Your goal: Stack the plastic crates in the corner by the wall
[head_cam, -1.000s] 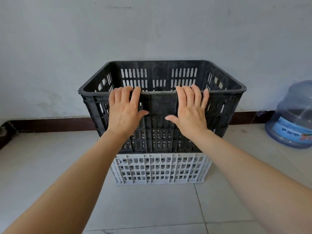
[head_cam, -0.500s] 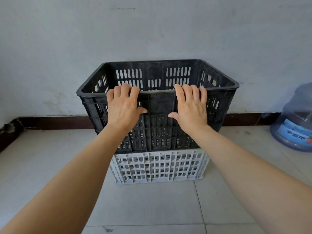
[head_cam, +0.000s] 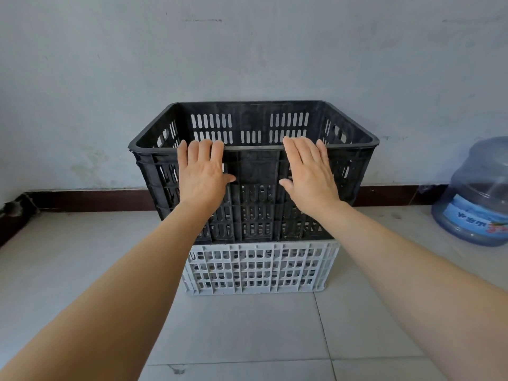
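Observation:
A black slotted plastic crate (head_cam: 255, 171) sits on top of a lower white lattice crate (head_cam: 258, 268) on the tiled floor, close to the grey wall. My left hand (head_cam: 202, 171) lies flat against the black crate's near wall, its straight fingertips reaching the top rim. My right hand (head_cam: 309, 171) rests flat on the same wall to the right, fingers straight and also at the rim. The black crate is open at the top with nothing visible inside. Its base hides the white crate's top.
A large blue water bottle (head_cam: 478, 193) stands on the floor at the right, against the wall. A dark brown skirting board (head_cam: 90, 199) runs along the wall's foot and turns forward at the left corner. Pale floor tiles (head_cam: 242, 328) extend in front of the crates.
Both hands stay flat on the black crate's near wall. The crates have shifted slightly left and down in the view, and my right hand's fingers lie closer together.

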Demonstrator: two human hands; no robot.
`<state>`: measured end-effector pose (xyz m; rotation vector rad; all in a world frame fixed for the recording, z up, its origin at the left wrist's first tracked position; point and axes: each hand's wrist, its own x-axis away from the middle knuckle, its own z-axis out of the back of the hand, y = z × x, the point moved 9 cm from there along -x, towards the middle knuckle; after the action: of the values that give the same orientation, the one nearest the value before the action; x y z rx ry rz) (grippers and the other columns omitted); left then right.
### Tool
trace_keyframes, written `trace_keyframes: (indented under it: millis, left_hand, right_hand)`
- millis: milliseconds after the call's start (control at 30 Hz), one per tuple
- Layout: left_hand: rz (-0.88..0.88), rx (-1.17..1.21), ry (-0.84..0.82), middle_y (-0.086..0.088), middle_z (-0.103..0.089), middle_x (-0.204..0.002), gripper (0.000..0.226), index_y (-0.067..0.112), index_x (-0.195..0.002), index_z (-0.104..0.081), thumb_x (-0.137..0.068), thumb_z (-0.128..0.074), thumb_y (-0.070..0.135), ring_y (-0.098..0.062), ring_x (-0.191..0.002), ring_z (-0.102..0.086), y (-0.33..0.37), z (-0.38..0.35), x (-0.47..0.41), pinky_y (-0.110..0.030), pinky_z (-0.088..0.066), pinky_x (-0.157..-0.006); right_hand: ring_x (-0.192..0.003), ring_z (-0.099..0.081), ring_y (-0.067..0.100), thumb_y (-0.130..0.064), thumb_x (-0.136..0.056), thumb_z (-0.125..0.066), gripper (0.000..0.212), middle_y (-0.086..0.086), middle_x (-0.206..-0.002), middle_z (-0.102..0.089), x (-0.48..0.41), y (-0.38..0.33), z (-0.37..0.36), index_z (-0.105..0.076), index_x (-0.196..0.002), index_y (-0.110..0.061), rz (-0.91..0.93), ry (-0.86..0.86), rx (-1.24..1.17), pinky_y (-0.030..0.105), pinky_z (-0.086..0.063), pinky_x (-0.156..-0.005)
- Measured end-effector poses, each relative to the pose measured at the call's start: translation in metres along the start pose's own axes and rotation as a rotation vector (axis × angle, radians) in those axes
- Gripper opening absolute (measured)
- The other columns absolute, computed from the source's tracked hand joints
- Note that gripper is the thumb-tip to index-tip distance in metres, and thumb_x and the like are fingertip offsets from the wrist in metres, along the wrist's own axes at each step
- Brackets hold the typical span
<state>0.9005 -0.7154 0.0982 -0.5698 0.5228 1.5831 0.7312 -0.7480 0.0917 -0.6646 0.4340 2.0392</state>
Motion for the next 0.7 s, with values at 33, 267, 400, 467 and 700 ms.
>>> trace_keyframes:
  millis: [33,267,400,467,700]
  left_hand:
    - [0.000,0.003,-0.006,-0.013,-0.048,-0.124,0.062,0.008,-0.127,-0.042,-0.079,-0.069,0.037,-0.033,-0.122,-0.038,0.000,0.001,0.001,-0.049,-0.009,-0.115]
    - [-0.175,-0.108,-0.044,-0.013,-0.031,-0.148,0.079,0.010,-0.145,-0.017,-0.081,-0.064,0.015,-0.034,-0.141,-0.018,0.037,0.006,0.039,-0.047,0.000,-0.115]
    - [-0.249,-0.106,-0.046,-0.014,-0.046,-0.138,0.069,0.004,-0.138,-0.038,-0.078,-0.069,0.015,-0.035,-0.134,-0.035,0.055,0.000,0.052,-0.048,-0.012,-0.114]
    - [-0.252,-0.063,-0.016,-0.015,-0.052,-0.130,0.063,0.003,-0.131,-0.046,-0.075,-0.072,0.016,-0.035,-0.128,-0.043,0.056,0.006,0.048,-0.048,-0.020,-0.112]
    - [-0.248,0.052,0.051,-0.015,-0.057,-0.118,0.046,0.001,-0.119,-0.053,-0.077,-0.068,0.012,-0.033,-0.118,-0.050,0.056,0.034,0.022,-0.049,-0.023,-0.113]
  right_hand:
    - [-0.140,-0.027,0.027,-0.021,-0.084,-0.069,0.078,0.011,-0.147,-0.037,0.001,0.000,0.001,-0.028,-0.147,-0.006,0.004,-0.016,-0.009,0.043,-0.005,-0.119]
    - [-0.141,-0.026,0.030,-0.018,-0.087,-0.065,0.067,0.013,-0.148,-0.037,0.007,0.007,0.013,-0.034,-0.145,-0.005,-0.058,-0.005,-0.034,0.044,-0.006,-0.118]
    - [-0.142,-0.025,0.029,-0.020,-0.088,-0.063,0.065,0.013,-0.149,-0.037,0.008,0.010,0.012,-0.034,-0.145,-0.006,-0.079,-0.026,-0.033,0.043,-0.004,-0.117]
    - [-0.140,-0.028,0.030,-0.018,-0.087,-0.064,0.063,0.014,-0.147,-0.040,0.011,0.007,0.015,-0.037,-0.143,-0.004,-0.064,-0.014,-0.047,0.044,-0.006,-0.118]
    - [-0.128,-0.046,0.031,-0.014,-0.083,-0.069,0.050,0.014,-0.129,-0.056,0.006,0.002,0.033,-0.053,-0.129,-0.001,0.001,0.044,-0.054,0.048,-0.017,-0.116]
